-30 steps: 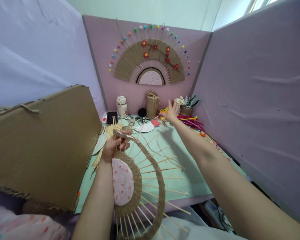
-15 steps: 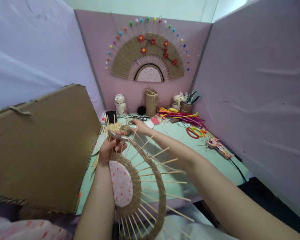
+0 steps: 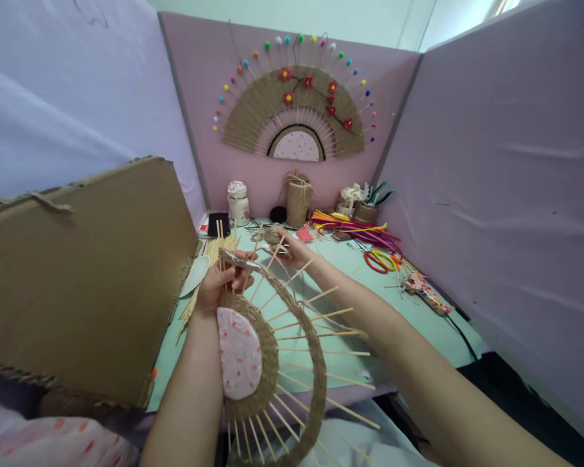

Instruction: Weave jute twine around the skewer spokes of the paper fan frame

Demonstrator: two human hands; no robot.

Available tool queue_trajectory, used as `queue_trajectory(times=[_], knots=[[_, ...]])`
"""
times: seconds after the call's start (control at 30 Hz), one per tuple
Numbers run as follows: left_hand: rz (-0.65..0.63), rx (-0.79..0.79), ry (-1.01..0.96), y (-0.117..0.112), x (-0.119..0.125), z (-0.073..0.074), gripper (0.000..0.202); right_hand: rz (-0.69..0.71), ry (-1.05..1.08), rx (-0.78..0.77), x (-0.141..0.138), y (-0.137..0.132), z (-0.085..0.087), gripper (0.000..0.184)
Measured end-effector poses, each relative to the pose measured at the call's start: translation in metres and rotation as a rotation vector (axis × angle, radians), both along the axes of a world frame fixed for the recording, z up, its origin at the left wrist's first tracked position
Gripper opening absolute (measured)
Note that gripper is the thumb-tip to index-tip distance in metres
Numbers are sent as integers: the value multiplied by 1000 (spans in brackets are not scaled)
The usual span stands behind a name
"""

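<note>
My left hand (image 3: 219,282) is closed around the upper end of a half-round fan frame (image 3: 318,363), made of thin wooden sticks woven with brown twine. Its inner half-circle is covered with pink dotted fabric (image 3: 240,353), bordered by a twine band. The frame stands tilted on its side, sticks pointing right. Beyond the upper sticks, my right hand (image 3: 294,250) grips a small ball of twine (image 3: 274,235); sticks partly cover its fingers. Loose twine strands hang by the outer woven band.
A cardboard sheet (image 3: 92,279) stands at left, beside a bundle of sticks (image 3: 219,250). Behind are a white jar (image 3: 238,204), a twine spool (image 3: 299,201) and pipe cleaners (image 3: 355,227). A glue gun (image 3: 425,290) lies right; a finished fan (image 3: 257,110) hangs on the back panel.
My right hand has moved right with the twine ball, away from my left hand. The left hand keeps its hold on the fan frame; the whole view has shifted slightly.
</note>
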State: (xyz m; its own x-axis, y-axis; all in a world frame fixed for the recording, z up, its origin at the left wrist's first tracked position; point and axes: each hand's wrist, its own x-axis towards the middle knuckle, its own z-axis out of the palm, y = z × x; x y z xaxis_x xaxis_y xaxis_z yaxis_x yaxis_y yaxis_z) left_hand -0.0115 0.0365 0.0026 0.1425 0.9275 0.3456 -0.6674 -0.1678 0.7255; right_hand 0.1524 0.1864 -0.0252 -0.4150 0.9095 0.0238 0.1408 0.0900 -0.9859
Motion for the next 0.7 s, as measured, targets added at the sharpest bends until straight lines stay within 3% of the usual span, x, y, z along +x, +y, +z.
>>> queue_trajectory(times=[0.07, 0.1, 0.23, 0.3, 0.4, 0.5, 0.57, 0.7], knots=[[-22, -1, -1, 1, 0, 0, 29, -1, 244, -346, 36, -4, 7, 41], [-29, -2, -1, 1, 1, 1, 28, -17, 345, -445, 55, -6, 10, 40], [-41, -15, 0, 1, 4, 2, 27, 20, 476, -567, 112, -16, 22, 20], [-45, -21, -1, 1, 5, 2, 27, -55, 430, -484, 127, -12, 31, 7], [-50, -27, 1, 3, 7, 0, 26, -284, 267, -266, 134, 7, 54, 9], [-65, -37, 6, 7, 8, -3, 27, -333, 218, -189, 132, 37, 86, 12], [-75, -55, 10, 9, 10, -5, 27, -407, 89, -59, 129, 55, 109, 14], [-93, -77, 38, 13, 13, -8, 29, -471, 53, 209, 122, 72, 156, 24]])
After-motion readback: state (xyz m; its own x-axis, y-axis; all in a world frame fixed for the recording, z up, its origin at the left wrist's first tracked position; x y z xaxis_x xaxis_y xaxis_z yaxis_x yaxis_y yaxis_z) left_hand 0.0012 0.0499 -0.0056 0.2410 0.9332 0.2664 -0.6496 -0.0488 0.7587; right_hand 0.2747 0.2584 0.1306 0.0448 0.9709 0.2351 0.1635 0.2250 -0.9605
